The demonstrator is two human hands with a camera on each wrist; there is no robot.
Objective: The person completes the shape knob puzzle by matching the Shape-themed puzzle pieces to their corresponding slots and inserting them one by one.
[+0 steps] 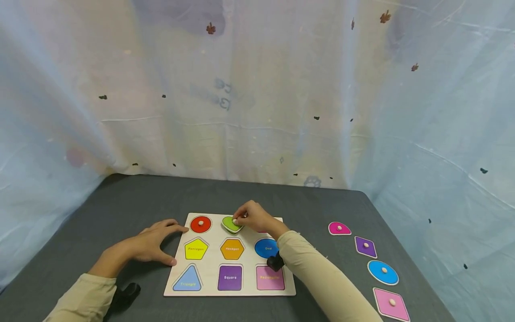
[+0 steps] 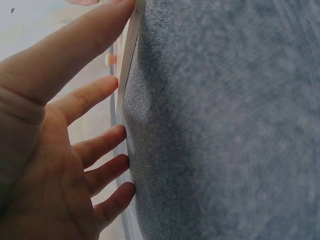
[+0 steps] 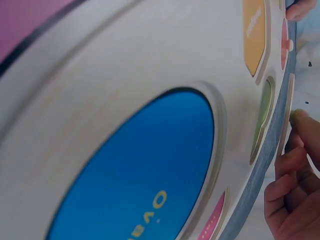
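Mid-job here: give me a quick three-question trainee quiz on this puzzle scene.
1. True or false: the right hand pinches the knob of the green piece.
2. How many loose pieces lie on the table right of the puzzle board? A) two B) four C) six
3. Fill in: the left hand rests open against the board's ____ edge.

Key: 1 true; 2 B; 3 left.

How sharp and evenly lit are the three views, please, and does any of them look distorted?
Head view: soft, even light, sharp on the puzzle board, with wide-angle bending at the edges. Left wrist view: the left hand fills the frame, close and slightly soft; the grey table shows its weave. Right wrist view: tilted and very near, the blue oval recess looms large and blurred; the right hand is dim.
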